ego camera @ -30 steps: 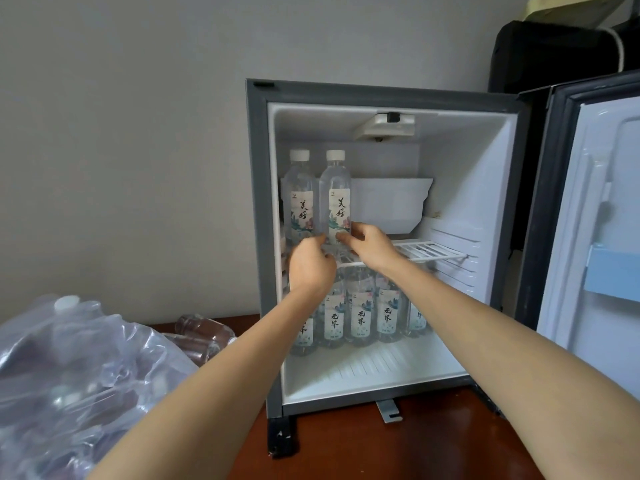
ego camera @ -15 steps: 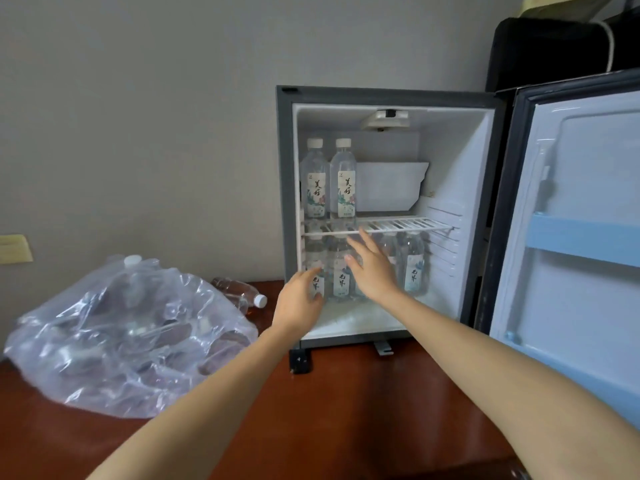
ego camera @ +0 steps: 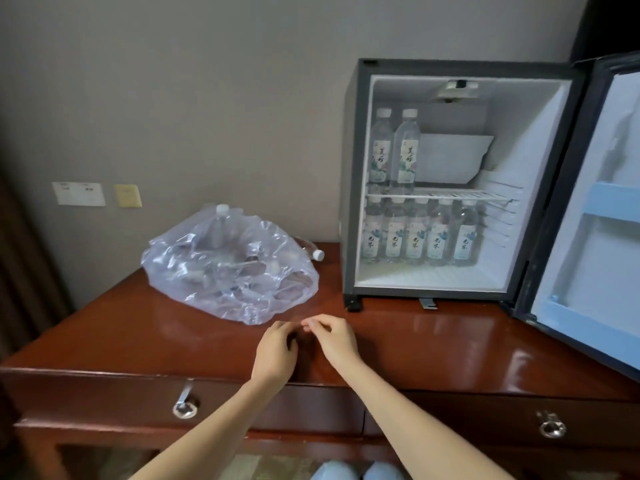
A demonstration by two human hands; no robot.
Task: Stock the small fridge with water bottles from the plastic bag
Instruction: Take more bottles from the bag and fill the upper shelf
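The small fridge [ego camera: 356, 188] stands open on the wooden cabinet, door swung right. Two water bottles [ego camera: 405, 157] stand at the left of its wire shelf [ego camera: 457, 195]. Below, a row of several bottles [ego camera: 415, 233] fills the floor. A clear plastic bag [ego camera: 228, 268] with more bottles lies left of the fridge. One bottle [ego camera: 313, 251] pokes out behind the bag. My left hand [ego camera: 277, 351] and my right hand [ego camera: 336, 339] hover close together over the cabinet top, in front of the bag. Their fingers are loosely curled, fingertips nearly meeting, and neither holds a bottle.
The fridge door [ego camera: 595, 216] juts toward me on the right, with pale blue door racks. The cabinet top [ego camera: 138, 330] is glossy red-brown wood, with two ring-pull drawers [ego camera: 185, 407] in its front. Wall plates [ego camera: 79, 194] sit on the grey wall at left.
Both hands have let go of the upper-shelf bottles and drawn back out of the fridge, down to the cabinet top near the bag. The view has pulled back and swung left.
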